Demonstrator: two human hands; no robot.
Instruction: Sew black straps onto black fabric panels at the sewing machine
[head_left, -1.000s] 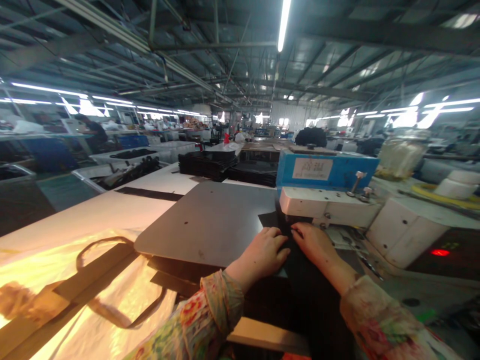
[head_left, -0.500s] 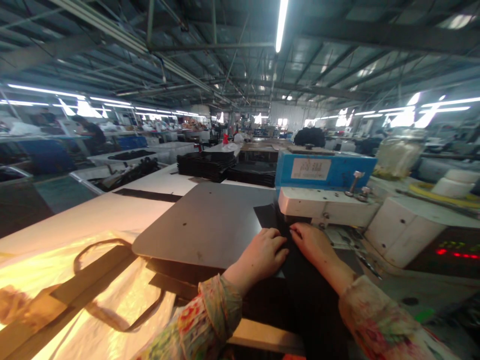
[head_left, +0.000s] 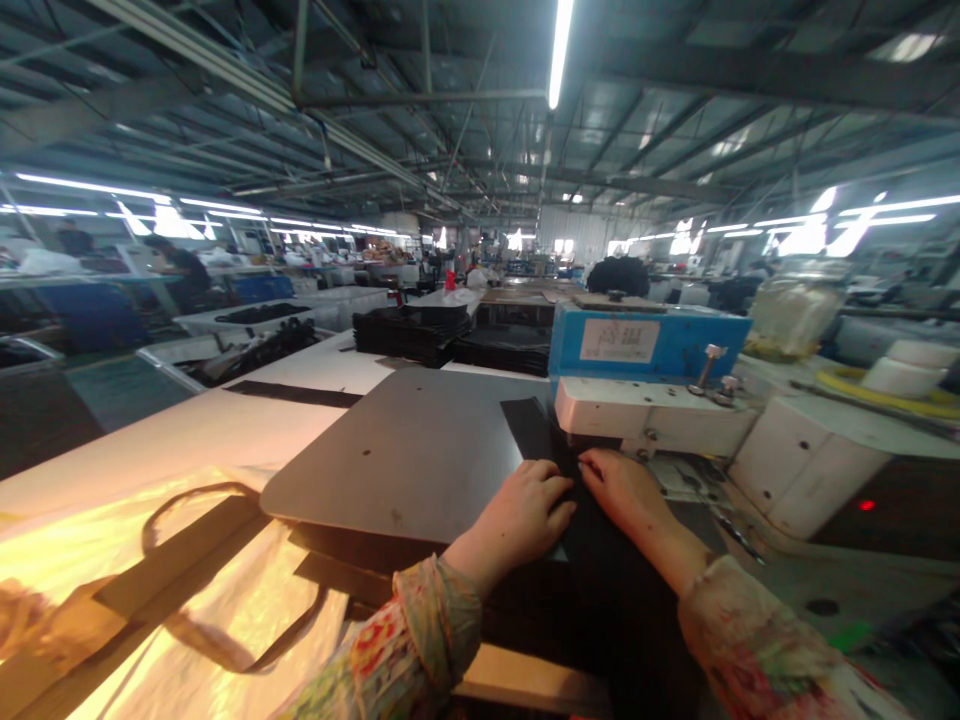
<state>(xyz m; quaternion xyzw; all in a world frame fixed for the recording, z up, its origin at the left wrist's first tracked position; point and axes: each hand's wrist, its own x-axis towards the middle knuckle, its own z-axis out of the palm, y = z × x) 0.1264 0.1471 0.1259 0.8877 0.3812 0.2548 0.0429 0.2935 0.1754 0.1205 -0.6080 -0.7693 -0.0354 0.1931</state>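
A long piece of black sheet material (head_left: 615,590) runs from my lap up past the head of a blue and white machine (head_left: 645,405). Its narrow far end (head_left: 523,422) lies over a grey metal plate (head_left: 420,450). My left hand (head_left: 525,510) has its fingers curled down on the left edge of this piece, thumb side toward the machine. Close beside it, my right hand (head_left: 622,490) pinches the material just in front of the machine head. The fingertips of both hands are partly hidden against the black surface.
Stacks of black pieces (head_left: 412,332) stand behind the plate. A brown strap with a handle (head_left: 187,540) lies on plastic at left. On the right are a control box (head_left: 810,470), a glass jar (head_left: 799,310) and scissors-like metal handles (head_left: 739,535).
The far end of the black piece has slid slightly farther out to the left over the plate. The red digits on the control box have given way to one red dot. Both hands stay nearly in place.
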